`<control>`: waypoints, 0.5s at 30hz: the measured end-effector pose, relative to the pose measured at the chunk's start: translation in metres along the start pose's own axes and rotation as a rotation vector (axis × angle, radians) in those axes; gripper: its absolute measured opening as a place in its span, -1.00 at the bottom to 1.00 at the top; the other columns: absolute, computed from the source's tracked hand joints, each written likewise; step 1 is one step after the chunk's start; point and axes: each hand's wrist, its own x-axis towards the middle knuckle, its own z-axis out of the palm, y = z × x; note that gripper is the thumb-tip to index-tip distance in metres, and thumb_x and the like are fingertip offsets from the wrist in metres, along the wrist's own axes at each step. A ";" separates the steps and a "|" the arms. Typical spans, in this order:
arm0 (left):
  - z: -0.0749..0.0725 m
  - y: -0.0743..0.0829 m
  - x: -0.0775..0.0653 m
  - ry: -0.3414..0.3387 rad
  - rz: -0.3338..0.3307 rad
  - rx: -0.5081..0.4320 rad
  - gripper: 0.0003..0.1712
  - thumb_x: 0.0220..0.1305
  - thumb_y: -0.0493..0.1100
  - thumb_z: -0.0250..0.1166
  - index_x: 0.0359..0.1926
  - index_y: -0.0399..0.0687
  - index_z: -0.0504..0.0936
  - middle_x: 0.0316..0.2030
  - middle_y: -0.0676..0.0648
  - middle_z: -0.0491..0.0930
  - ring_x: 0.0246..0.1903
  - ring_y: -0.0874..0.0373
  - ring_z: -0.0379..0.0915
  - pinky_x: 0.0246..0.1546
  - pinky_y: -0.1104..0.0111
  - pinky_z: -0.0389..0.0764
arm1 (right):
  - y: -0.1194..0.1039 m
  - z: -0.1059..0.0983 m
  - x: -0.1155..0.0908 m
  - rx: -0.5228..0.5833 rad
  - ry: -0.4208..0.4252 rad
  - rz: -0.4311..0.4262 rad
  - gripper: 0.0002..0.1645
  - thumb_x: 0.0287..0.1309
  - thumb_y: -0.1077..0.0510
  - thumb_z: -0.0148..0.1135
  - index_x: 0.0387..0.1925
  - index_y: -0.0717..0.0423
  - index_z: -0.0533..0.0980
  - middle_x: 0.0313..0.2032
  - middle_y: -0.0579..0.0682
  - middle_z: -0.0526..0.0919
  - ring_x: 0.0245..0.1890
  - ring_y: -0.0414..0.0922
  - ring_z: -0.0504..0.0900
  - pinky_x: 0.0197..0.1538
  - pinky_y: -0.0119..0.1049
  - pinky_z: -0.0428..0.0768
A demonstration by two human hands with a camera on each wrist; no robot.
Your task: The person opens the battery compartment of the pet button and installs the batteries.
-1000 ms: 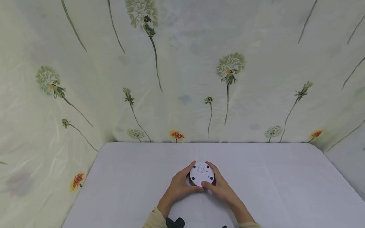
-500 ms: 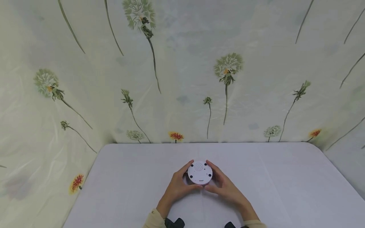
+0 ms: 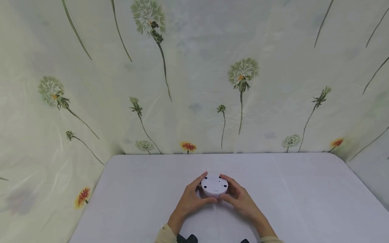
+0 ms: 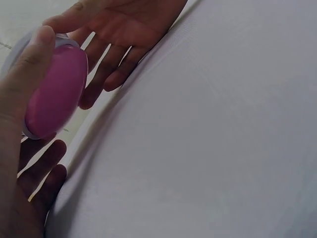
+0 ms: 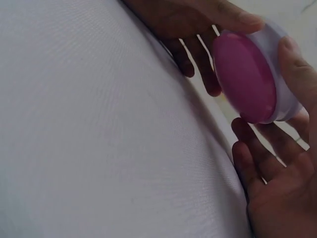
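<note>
Between both hands is a round buzzer button [image 3: 214, 186], with a white base and a pink dome [image 5: 245, 77]. In the head view its white underside faces up, with small dark feet and tiny markings. My left hand [image 3: 190, 199] grips it from the left, thumb at the near edge and a finger at the far edge. My right hand [image 3: 243, 201] grips the right side in the same way. In the left wrist view the pink dome [image 4: 59, 94] faces down toward the table, and the lower fingers of both hands spread loosely beneath it.
A white cloth covers the table [image 3: 146, 189]. Behind it hangs a pale curtain [image 3: 194, 84] printed with dandelions, meeting the table's far edge. Dark wrist straps [image 3: 187, 239] show at the bottom of the head view.
The right thumb has moved off the white underside to the near rim. The buzzer button has tilted, so its underside looks flatter and more of its near side shows. Both hands keep hold.
</note>
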 end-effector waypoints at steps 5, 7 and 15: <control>0.001 -0.003 0.003 0.035 0.104 -0.011 0.11 -0.18 0.11 0.54 0.40 0.11 0.18 0.24 -0.04 0.40 0.06 0.22 0.40 -0.07 0.42 0.55 | 0.004 -0.001 0.001 0.028 0.019 0.039 -0.27 0.23 0.21 0.18 0.38 0.14 0.16 0.35 0.23 0.25 0.26 -0.45 0.34 0.19 -0.63 0.38; 0.002 -0.005 0.004 0.061 0.165 -0.002 0.13 -0.23 0.05 0.58 0.39 0.10 0.19 0.26 -0.07 0.35 0.16 0.13 0.35 -0.06 0.38 0.57 | 0.006 -0.002 0.001 0.028 0.025 0.043 -0.31 0.26 0.21 0.14 0.38 0.15 0.17 0.35 0.24 0.26 0.24 -0.44 0.36 0.17 -0.63 0.39; 0.004 -0.008 0.007 0.143 0.345 0.085 0.09 -0.34 -0.04 0.62 0.30 -0.10 0.32 0.23 -0.12 0.38 0.25 0.04 0.28 0.17 0.29 0.49 | 0.003 -0.003 0.000 0.046 0.041 0.096 -0.45 0.36 0.20 -0.01 0.35 0.14 0.23 0.32 0.18 0.33 0.22 -0.45 0.35 0.18 -0.68 0.32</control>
